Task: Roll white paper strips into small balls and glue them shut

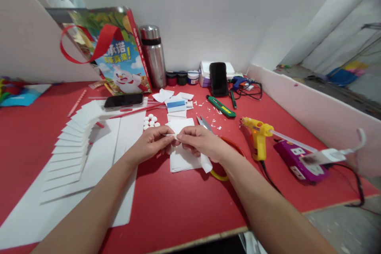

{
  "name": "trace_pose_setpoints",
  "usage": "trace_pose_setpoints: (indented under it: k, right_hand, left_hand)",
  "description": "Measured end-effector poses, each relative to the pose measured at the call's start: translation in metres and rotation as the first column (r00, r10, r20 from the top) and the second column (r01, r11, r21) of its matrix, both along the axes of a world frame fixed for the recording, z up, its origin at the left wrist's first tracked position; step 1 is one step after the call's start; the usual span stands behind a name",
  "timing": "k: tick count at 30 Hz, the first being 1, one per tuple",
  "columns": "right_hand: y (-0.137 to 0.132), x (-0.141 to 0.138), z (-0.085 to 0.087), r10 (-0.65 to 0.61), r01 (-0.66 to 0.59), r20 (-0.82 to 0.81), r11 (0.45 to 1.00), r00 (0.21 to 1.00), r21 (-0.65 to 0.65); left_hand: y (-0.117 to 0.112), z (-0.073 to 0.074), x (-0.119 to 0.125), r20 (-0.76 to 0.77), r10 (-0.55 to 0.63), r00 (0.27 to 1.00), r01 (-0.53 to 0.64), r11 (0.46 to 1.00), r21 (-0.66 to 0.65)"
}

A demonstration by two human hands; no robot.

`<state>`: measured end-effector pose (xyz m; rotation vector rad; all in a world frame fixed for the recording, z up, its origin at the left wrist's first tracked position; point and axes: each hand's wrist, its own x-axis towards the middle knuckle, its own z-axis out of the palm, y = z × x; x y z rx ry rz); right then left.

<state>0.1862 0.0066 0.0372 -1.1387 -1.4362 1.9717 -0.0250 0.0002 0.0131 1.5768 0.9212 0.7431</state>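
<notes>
Between the fingertips of both hands is a strip of white paper [206, 163]; its loose end curls out under the right palm. My left hand [157, 139] pinches the part at the middle, mostly hidden by the fingers. My right hand [201, 139] is closed on it too, thumb against forefinger. Beneath them lies a stack of white paper sheets [184, 162]. Small white discs [151, 122] sit together just beyond my left hand. Scissors [205, 124] with orange-yellow handles lie partly under my right hand and wrist.
At left, a fanned white card staircase [70, 143] stands on white board [125, 210]. A yellow glue gun [258, 137], purple box [297, 160] and green cutter [220, 106] lie at right. Behind are a phone [123, 101], steel flask [154, 57] and gift bag [122, 63].
</notes>
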Motion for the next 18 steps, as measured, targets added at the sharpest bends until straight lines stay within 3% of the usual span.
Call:
trace_pose_setpoints:
  k: [8,18]
  right_hand:
    - [0.0018,0.0039,-0.0004,-0.001,-0.014,-0.095,0.987,0.995,-0.157]
    - [0.0034,0.0024,-0.0011,-0.026,0.018,-0.055,0.989,0.998,-0.147]
  left_hand:
    - [-0.0024,0.0008,0.0020,-0.095,-0.031,0.995,0.045,0.986,0.158]
    - [-0.0029,0.0000,0.0062,-0.208,0.015,0.978,0.044,0.961,0.272]
